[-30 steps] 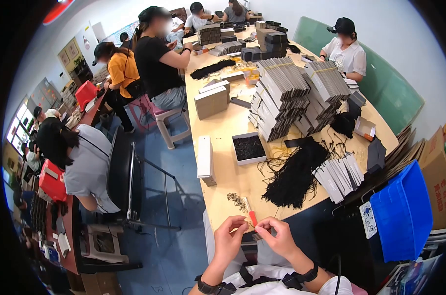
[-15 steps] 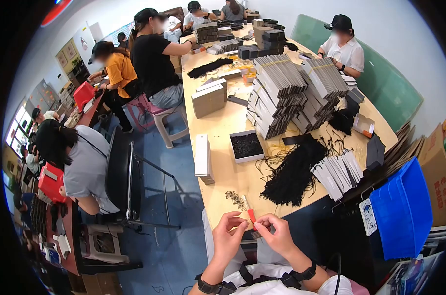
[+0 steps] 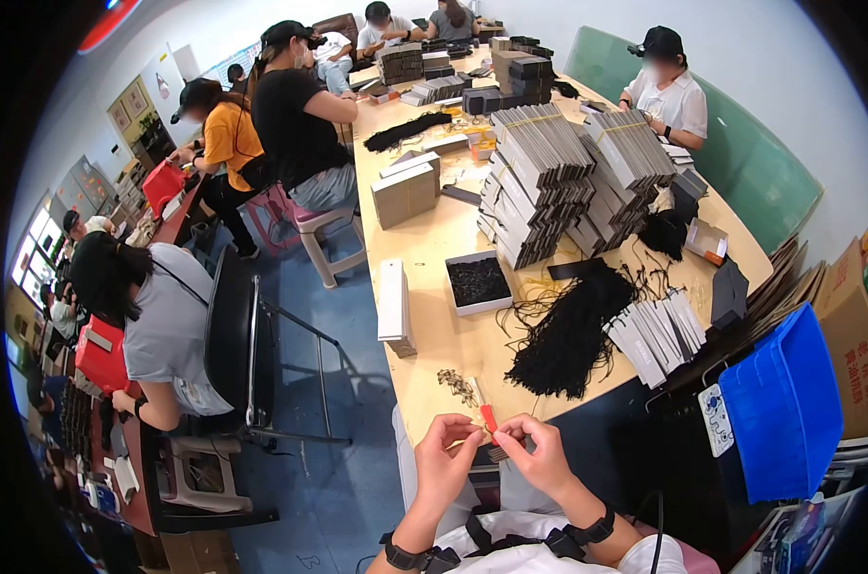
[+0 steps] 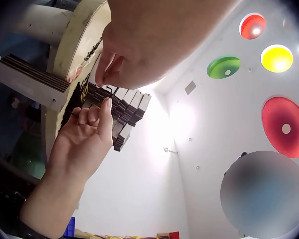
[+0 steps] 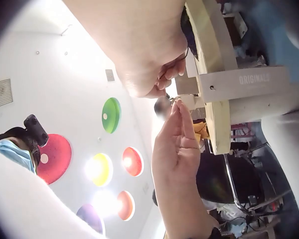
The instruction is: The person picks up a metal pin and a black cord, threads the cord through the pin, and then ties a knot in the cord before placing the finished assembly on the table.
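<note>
Near edge of pale wooden worktop | left hand and right hand: fingers bent, tips nearly closed, pinching small thin dark piece between them, details unclear | loose pinch could drop it.

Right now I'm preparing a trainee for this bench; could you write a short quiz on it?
1. True or false: the bare left hand and bare right hand have their fingertips close together.
2. In the open white box beside the tangled black cords, the contents are: A yellow; B black; C red.
3. Fill in: the long grey rectangular piece in the right wrist view reads ____.
Key: 1 true; 2 B; 3 ORIGINALS.
</note>
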Demonstrator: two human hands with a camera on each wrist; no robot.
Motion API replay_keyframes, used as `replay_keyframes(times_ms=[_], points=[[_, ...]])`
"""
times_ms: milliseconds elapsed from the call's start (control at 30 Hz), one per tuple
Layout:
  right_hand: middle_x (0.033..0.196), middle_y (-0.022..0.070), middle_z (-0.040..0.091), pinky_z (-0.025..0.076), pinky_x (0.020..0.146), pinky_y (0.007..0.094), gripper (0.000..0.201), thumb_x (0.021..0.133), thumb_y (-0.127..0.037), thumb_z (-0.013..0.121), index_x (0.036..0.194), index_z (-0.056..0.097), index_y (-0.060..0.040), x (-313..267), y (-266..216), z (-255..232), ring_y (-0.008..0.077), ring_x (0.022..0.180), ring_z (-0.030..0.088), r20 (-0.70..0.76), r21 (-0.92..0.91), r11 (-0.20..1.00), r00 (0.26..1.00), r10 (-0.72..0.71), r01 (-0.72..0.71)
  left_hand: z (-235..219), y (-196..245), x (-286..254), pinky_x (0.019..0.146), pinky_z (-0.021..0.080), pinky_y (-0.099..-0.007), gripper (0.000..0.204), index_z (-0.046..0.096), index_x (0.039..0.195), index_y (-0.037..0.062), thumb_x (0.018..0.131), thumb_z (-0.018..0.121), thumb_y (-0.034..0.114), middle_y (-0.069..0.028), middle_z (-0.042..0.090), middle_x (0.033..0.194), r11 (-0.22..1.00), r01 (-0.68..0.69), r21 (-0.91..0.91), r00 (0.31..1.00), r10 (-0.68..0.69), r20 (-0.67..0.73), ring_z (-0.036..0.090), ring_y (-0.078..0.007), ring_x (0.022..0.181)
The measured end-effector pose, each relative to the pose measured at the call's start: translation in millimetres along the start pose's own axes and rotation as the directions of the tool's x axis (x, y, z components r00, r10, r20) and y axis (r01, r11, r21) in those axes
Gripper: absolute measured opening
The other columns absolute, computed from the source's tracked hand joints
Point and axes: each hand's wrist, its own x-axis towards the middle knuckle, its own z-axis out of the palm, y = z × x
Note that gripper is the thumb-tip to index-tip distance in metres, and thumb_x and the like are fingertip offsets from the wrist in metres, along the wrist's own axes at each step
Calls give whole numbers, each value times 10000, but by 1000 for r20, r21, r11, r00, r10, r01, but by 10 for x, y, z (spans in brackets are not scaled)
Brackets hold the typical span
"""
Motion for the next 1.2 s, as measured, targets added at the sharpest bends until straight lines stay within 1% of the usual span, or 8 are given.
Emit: replay_keyframes(times_ms=[167,467,667,767,833,933,1100,1200], points=[[702,42,614,424,546,221,87,831,-62,663,869,631,9,-8,-19,-25,80,614,544,7,-7,999,999,-37,37,10,-1,5,769,535,-243,224,513,1028,-8,842,636,-33,-85,643,921,1000,16,-12,1000,-16,15,642,-131,885],[710,46,618,430,557,228,88,833,-65,663,874,633,6,-5,55,-32,84,621,545,5,-19,1000,1000,16,-16,3,-61,17,754,553,-252,203,517,1028,-25,857,626,-13,-102,653,926,1000,-2,-29,1000,3,23,653,-144,892],[720,48,626,429,540,218,85,835,-58,661,881,631,8,9,-13,-21,72,605,545,-17,-7,1000,1000,23,-23,14,-48,14,777,541,-251,227,508,1031,-7,844,634,-30,-86,638,927,998,30,-59,999,-28,35,646,-134,877],[674,35,597,402,495,218,80,830,-48,666,877,630,6,-1,-25,-21,61,566,512,-26,5,999,999,35,-35,12,-30,8,780,533,-245,229,512,1030,-1,842,641,-26,-73,632,931,994,44,-97,998,-39,51,638,-125,881],[614,19,541,371,464,222,81,822,-43,672,870,627,5,-15,-10,-35,56,527,464,-6,-123,992,1000,-24,23,8,-48,8,780,527,-240,232,515,1030,3,840,647,-22,-67,629,934,995,38,-93,998,-33,56,633,-120,883],[567,5,482,344,450,228,83,817,-42,673,867,626,4,-14,-16,-12,58,496,418,-63,-91,996,998,17,-23,4,-45,8,790,521,-236,226,516,1032,-1,845,642,-20,-71,628,946,995,29,-91,998,-23,66,629,-120,899],[552,1,473,325,445,226,77,820,-40,668,862,621,2,-21,-53,-45,53,483,396,-13,-132,991,1000,15,-17,0,-39,2,807,518,-236,218,515,1036,-7,852,631,-27,-83,625,963,994,41,-102,997,-34,64,627,-125,913],[540,0,466,314,442,226,72,828,-37,660,862,613,6,-25,-55,-34,45,479,381,-23,-120,993,1000,14,-17,4,-26,1,776,506,-227,238,521,1024,18,835,663,-9,-53,625,938,989,53,-137,997,-44,63,622,-109,896]])
